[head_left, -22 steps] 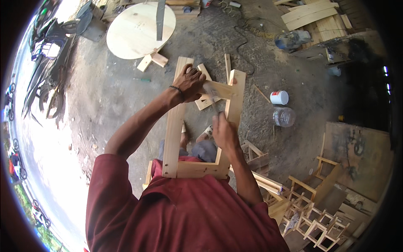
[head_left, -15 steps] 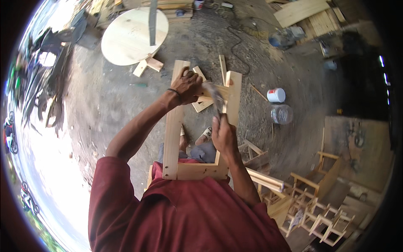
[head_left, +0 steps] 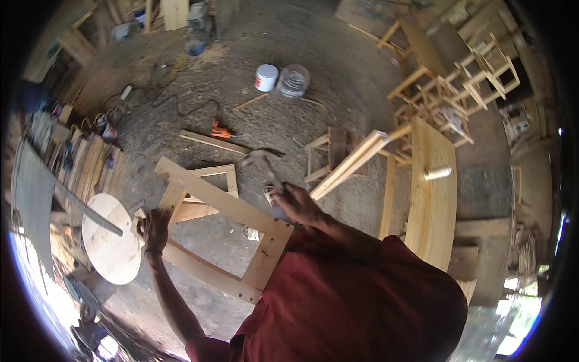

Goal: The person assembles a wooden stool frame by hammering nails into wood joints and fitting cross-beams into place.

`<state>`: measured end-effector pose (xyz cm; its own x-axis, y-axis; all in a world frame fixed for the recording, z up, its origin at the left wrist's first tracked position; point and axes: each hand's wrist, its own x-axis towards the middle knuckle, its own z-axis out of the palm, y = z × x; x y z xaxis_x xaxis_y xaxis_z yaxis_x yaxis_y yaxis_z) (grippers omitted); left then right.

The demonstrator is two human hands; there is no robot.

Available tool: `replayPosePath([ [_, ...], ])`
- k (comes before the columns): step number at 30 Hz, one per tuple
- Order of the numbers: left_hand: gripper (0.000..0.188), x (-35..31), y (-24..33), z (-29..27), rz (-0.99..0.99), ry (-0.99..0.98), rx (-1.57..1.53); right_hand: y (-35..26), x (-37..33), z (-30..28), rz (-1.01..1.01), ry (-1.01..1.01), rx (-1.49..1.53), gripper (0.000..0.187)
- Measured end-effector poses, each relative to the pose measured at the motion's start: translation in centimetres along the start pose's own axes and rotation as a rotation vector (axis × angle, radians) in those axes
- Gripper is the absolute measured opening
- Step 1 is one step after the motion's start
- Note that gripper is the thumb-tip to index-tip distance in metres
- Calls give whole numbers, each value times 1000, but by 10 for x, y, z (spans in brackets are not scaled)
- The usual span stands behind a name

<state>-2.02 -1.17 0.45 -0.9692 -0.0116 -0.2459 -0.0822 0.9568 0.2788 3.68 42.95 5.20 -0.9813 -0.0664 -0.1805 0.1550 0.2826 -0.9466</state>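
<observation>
A pale wooden frame of flat boards lies slantwise in front of me, its near end against my red shirt. My left hand is closed round its far left part, by the crosspiece; some fingers are hidden. In my right hand is a claw hammer, gripped by the handle. The hammer's head points away from me, raised beyond the frame's right-hand rail and apart from it. Dark fastener heads show at the frame's near corners.
An orange power drill lies on the floor beyond a wooden strip. Farther off stand a white bucket and a clear plastic container. A round wooden top is at left. Boards and small stool frames crowd the right.
My view has swung to the right. The hammer has moved from over the crosspiece out past the frame's right rail. My left hand keeps its hold on the frame.
</observation>
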Motion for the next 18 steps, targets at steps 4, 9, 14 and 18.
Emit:
replayPosePath([
  [4, 59, 6, -6, -2, 71, -201, -6, 47, -49, -75, 24, 225, -229, 23],
  [9, 64, 9, 15, -11, 74, -212, -38, 132, -108, -159, 261, 218, -620, 25],
  [14, 62, -21, 48, 31, 120, 495, 164, 258, -166, -227, 934, -164, -762, 27],
  [18, 86, -72, 80, 76, -195, 647, 267, 330, -225, -265, 1388, -316, -553, 31],
])
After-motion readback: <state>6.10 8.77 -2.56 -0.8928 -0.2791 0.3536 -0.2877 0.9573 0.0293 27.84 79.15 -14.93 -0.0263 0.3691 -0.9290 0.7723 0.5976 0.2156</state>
